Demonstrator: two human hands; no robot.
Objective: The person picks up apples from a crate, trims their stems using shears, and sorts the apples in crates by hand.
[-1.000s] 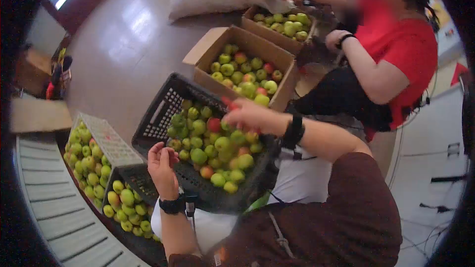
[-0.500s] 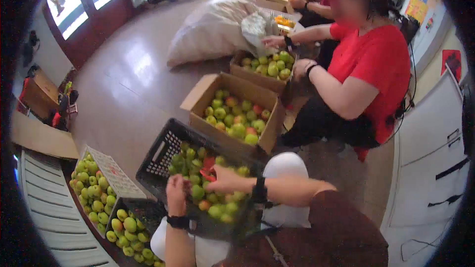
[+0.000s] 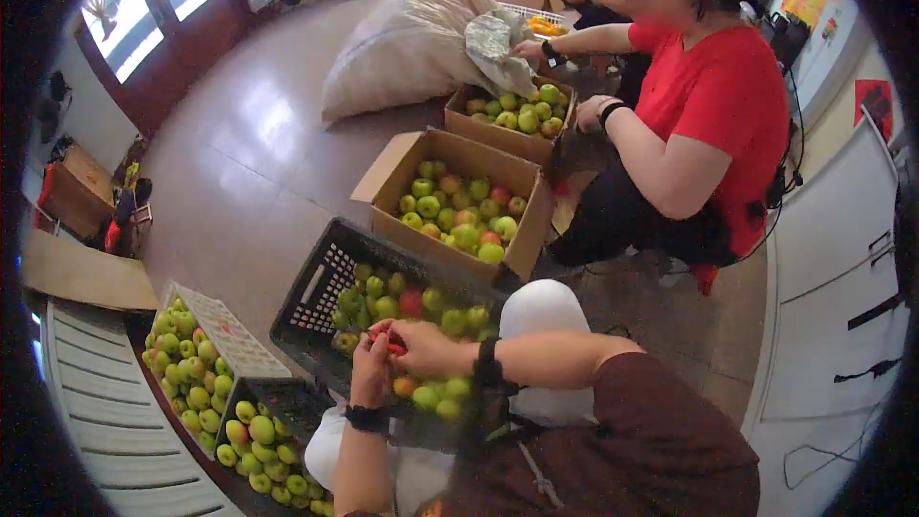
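Both hands meet over the near part of a black plastic crate filled with green and reddish apples. My right hand is closed around a small red tool; its exact kind is mostly hidden by the fingers. My left hand is closed right beside the tool, fingertips touching or nearly touching it. Whatever the left fingers hold, if anything, cannot be made out. A redder apple lies among the green ones just beyond my hands.
Beyond the crate stand an open cardboard box of apples and another apple box. A large sack lies behind. To the left are a white crate and a dark crate with apples. A person in red sits at right.
My hands were apart over the crate and have come together. My right hand has moved slightly left and nearer with the red tool. The view has shifted slightly.
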